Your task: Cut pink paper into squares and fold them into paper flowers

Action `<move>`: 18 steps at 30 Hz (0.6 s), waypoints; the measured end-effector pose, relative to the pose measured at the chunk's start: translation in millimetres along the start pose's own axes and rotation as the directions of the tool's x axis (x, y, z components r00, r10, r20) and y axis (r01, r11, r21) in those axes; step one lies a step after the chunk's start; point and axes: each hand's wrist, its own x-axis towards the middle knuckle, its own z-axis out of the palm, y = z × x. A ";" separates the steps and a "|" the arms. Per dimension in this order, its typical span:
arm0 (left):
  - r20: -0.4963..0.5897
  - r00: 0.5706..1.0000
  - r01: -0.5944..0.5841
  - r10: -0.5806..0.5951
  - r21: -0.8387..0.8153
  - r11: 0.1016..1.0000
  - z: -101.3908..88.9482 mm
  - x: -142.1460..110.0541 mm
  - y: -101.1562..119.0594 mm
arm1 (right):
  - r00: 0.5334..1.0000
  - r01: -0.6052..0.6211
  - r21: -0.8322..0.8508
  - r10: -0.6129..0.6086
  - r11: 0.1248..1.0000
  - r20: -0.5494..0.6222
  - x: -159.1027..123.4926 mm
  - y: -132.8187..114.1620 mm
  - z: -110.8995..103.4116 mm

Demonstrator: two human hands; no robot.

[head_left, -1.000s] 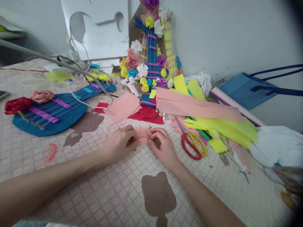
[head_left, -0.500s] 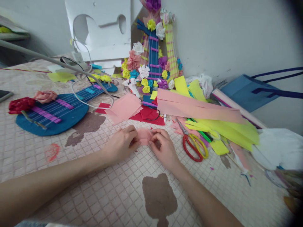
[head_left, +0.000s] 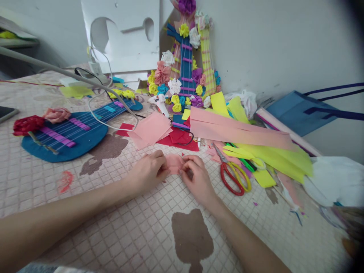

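A small piece of pink crepe paper [head_left: 174, 163] is pinched between my two hands, just above the quilted cloth. My left hand [head_left: 149, 170] grips its left edge with thumb and fingers closed. On its right edge, my right hand [head_left: 196, 173] holds it in a similar pinch. The paper's lower edge looks folded over. Beyond my hands lies a stack of pink paper squares [head_left: 150, 130], partly over red paper [head_left: 182, 139]. Scissors [head_left: 231, 174] with red and yellow handles lie to the right of my right hand.
A blue paper guitar [head_left: 65, 138] with red and pink flowers lies on the left, crossed by a white stand arm [head_left: 54, 67]. A glue gun [head_left: 160, 102] rests near the flower-covered guitars [head_left: 186, 64]. Pink strips [head_left: 239, 129] and yellow paper [head_left: 275, 157] spread rightward.
The view has shifted slightly, so the surroundings sit a little further right. Both hands keep their pinch on the pink paper, with hardly any movement.
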 end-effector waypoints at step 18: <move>0.021 0.999 -0.023 0.026 -0.141 0.990 -1.9 0.7 -1.2 | 0.998 -0.022 0.057 0.018 0.998 0.059 -0.8 3.6 0.1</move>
